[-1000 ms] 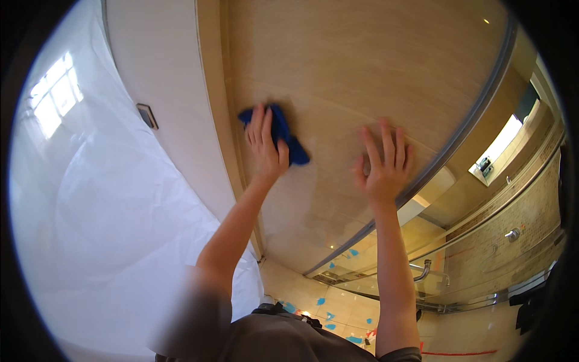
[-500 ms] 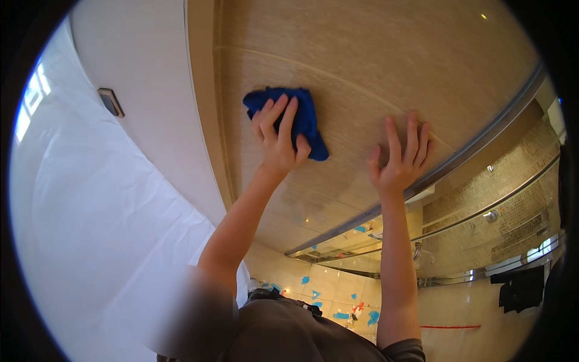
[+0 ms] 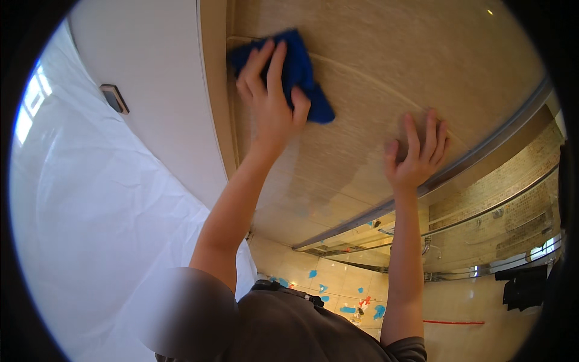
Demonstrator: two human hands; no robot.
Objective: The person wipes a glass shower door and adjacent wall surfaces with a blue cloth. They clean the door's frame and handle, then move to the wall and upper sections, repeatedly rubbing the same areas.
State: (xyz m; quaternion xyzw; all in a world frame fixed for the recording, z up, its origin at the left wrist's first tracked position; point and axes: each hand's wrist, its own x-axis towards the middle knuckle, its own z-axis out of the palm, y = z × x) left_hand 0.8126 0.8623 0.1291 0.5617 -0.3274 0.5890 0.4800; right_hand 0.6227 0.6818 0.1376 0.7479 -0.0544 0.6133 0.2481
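A wall (image 3: 368,66) ahead; on it, a cloth (image 3: 318,104) beneath the left hand (image 3: 272,111), with the right hand (image 3: 417,154) to its right. Left of the wall, a panel (image 3: 148,72), then a sheet (image 3: 102,187). Scraps (image 3: 348,309) on the floor (image 3: 338,277) below.

Blue cloth (image 3: 301,65) up on the beige tile wall (image 3: 392,48)

So the cloth's deep blue, spread out but kinda rumpled, one corner poking down to the right. Left hand (image 3: 271,107) lies over it, near the wall's left edge. The wall has pale seams, and the right hand (image 3: 416,154) rests there, fingers spread, well apart from the cloth.
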